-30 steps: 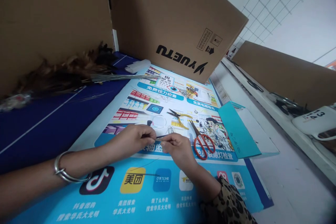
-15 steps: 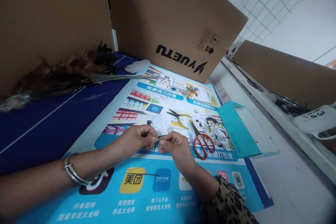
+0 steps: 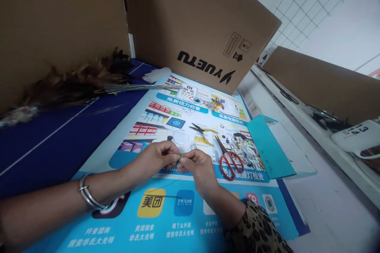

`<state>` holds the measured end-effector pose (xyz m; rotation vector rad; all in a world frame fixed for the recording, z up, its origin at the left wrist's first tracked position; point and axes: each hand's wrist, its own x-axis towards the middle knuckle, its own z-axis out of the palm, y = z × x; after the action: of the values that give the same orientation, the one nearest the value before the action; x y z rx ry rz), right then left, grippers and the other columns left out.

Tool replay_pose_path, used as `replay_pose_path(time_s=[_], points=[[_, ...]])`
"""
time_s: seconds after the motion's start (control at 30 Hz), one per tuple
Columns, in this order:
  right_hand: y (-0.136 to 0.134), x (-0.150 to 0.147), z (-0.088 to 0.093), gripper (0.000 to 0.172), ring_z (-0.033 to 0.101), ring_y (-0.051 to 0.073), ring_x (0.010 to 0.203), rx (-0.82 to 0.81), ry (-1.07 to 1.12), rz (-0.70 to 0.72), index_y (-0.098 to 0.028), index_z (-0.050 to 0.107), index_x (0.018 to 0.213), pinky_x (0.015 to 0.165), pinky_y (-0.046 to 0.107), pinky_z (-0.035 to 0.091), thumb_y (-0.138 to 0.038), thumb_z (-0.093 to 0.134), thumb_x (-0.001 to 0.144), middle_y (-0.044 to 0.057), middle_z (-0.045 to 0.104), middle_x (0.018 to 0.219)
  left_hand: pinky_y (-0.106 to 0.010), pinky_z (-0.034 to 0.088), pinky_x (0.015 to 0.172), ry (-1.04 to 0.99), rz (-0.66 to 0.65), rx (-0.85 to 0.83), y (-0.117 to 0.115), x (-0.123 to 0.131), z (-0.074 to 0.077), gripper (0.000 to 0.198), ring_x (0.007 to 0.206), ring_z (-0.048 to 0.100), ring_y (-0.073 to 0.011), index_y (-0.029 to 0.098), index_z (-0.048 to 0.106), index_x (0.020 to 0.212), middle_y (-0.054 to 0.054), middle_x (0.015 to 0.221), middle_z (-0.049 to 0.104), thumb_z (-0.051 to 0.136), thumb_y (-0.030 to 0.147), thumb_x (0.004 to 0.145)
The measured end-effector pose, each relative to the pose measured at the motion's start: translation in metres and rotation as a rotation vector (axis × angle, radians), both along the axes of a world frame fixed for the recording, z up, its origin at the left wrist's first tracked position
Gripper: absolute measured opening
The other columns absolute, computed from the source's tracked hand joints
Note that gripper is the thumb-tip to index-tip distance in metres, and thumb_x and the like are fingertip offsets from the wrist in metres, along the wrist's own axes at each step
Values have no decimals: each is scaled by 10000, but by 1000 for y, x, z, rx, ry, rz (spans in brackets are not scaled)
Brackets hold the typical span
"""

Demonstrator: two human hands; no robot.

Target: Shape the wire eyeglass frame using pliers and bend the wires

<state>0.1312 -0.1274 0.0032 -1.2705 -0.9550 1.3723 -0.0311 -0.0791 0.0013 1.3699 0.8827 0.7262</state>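
My left hand [image 3: 158,159] and my right hand [image 3: 198,167] meet fingertip to fingertip above the printed poster [image 3: 124,189]. Each is closed in a pinch. Between them is a tiny dark piece, too small and covered to name. A silver bangle [image 3: 89,193] circles my left wrist. To the right of my right hand lie red-handled scissors [image 3: 230,163], blades pointing away. Yellow-handled pliers [image 3: 204,132] rest just beyond my fingers with their jaws apart. A thin dark strand [image 3: 164,196] lies on the poster below my hands.
A bundle of thin wires [image 3: 142,87] and brown feathers [image 3: 71,77] lie at the left on blue cloth [image 3: 59,142]. Big cardboard boxes [image 3: 190,19] stand behind. Loose wire bits [image 3: 214,104] are on the poster. A teal folder [image 3: 268,150] stands right; a white mug [image 3: 354,138] is farther right.
My hands stay pinched together in nearly the same place, with fingertips slightly closer. My left forearm has shifted slightly right. The tools have not moved.
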Motion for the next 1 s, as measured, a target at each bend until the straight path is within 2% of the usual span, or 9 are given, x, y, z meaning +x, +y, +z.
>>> replay_pose_path(time_s=[0.47, 1.0], points=[[1, -4, -4, 233, 630, 130, 534, 29, 26, -42, -162, 659, 739, 565, 274, 572, -330, 807, 673, -33, 648, 601, -246, 387, 539, -62, 4, 9, 1, 2, -18, 187, 555, 501, -112, 171, 570, 711, 45, 578, 554, 645, 327, 782], [-1, -4, -6, 211, 647, 132, 565, 64, 54, -50, -160, 665, 753, 606, 267, 570, -313, 800, 696, -13, 677, 610, -252, 393, 565, -14, 11, 51, -3, 0, -14, 179, 597, 502, -119, 174, 566, 724, 39, 615, 548, 614, 322, 812]])
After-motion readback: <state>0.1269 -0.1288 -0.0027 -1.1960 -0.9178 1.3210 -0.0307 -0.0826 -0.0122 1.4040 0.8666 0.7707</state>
